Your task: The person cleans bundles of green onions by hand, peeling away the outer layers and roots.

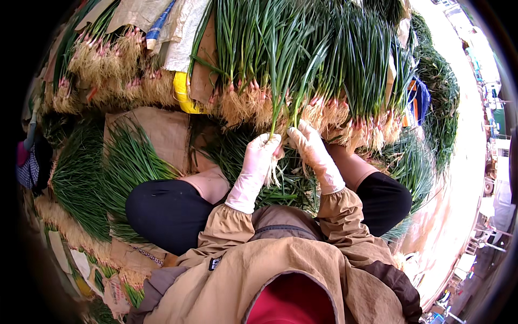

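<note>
My left hand (262,149), in a pale glove, grips an allium stalk (275,115) low on its stem. Its long green leaves point away from me, and pale roots (273,174) hang below the fist. Close beside it, my gloved right hand (308,139) pinches a second green stalk (298,103) between thumb and fingers. Its lower end is hidden by the fingers. Just beyond both hands lies a thick row of the same plants (243,52), with pink bulbs and tangled straw-coloured roots facing me.
Loose green leaves (283,194) cover the ground between my bent legs. More bundles (133,154) lie at left beside brown sacking (149,129). A yellow bag (184,93) is tucked under the row, and a blue bundle (421,99) sits at right. Part of another person (30,158) shows far left.
</note>
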Action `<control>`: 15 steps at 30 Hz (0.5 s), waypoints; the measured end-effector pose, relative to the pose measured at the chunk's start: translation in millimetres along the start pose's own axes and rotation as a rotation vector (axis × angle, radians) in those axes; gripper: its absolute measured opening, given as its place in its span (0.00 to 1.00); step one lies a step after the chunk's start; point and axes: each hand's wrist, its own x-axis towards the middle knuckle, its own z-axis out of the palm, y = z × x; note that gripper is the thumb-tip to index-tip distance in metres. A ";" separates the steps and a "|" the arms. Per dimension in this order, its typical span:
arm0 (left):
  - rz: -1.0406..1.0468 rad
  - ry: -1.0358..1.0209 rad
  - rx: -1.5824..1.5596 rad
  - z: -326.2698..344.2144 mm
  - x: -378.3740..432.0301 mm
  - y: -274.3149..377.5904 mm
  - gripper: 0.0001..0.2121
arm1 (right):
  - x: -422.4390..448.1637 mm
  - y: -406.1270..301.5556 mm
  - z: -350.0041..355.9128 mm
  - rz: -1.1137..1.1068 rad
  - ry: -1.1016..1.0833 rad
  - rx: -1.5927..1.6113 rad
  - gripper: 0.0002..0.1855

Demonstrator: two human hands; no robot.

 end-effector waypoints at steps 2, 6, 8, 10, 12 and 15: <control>-0.088 0.055 -0.018 3.4 -4.7 -4.1 0.04 | 2.1 -0.6 -3.5 0.003 0.200 -0.175 0.10; -0.139 -0.052 0.025 0.9 -6.3 -11.2 0.07 | 14.6 29.8 -16.3 -0.153 0.405 -0.002 0.06; -0.056 0.086 0.071 -3.6 -4.3 -14.9 0.12 | 1.2 9.0 15.0 -0.087 0.294 0.215 0.06; 0.049 0.110 0.320 -6.8 5.3 -20.4 0.07 | -1.3 25.4 5.9 -0.068 0.214 0.314 0.10; 0.249 0.129 0.512 -10.2 11.4 -24.6 0.06 | -5.1 30.3 -2.6 -0.060 0.102 0.310 0.14; 0.313 0.070 0.560 -7.1 8.4 -17.9 0.07 | -13.6 17.4 1.9 -0.015 0.111 0.255 0.15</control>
